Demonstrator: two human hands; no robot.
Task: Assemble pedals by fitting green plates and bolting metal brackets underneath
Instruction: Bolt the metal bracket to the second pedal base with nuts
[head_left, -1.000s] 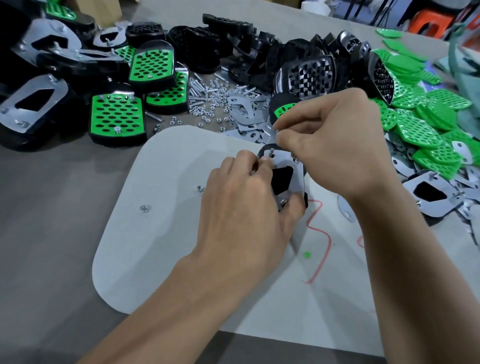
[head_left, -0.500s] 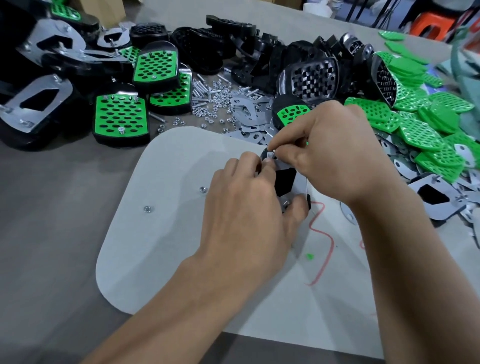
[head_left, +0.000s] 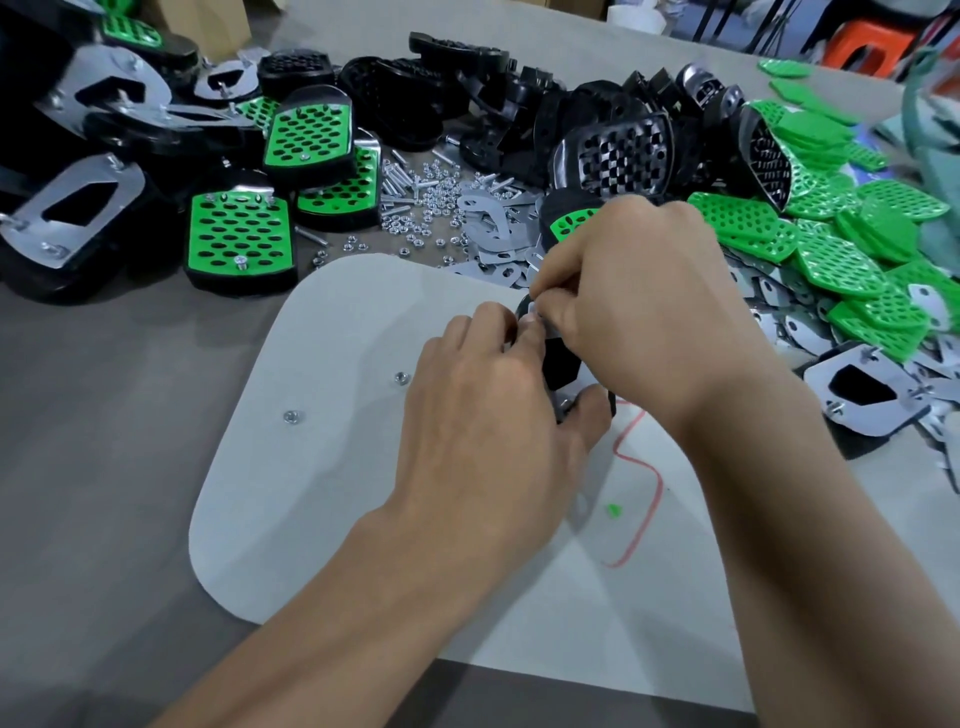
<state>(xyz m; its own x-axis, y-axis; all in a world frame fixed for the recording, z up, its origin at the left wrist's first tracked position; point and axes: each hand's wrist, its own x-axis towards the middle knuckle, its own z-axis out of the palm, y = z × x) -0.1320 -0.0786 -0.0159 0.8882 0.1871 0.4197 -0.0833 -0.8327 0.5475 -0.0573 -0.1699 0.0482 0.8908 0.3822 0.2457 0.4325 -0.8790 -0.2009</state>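
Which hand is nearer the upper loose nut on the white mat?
Left. The left hand lies just right of the nut, gripping the pedal; the right hand is farther right, pinching at the pedal's top.

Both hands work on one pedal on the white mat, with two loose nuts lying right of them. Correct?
One slip: the head view shows the nuts on the white mat left of the left hand, not right. It and the right hand do work on the pedal.
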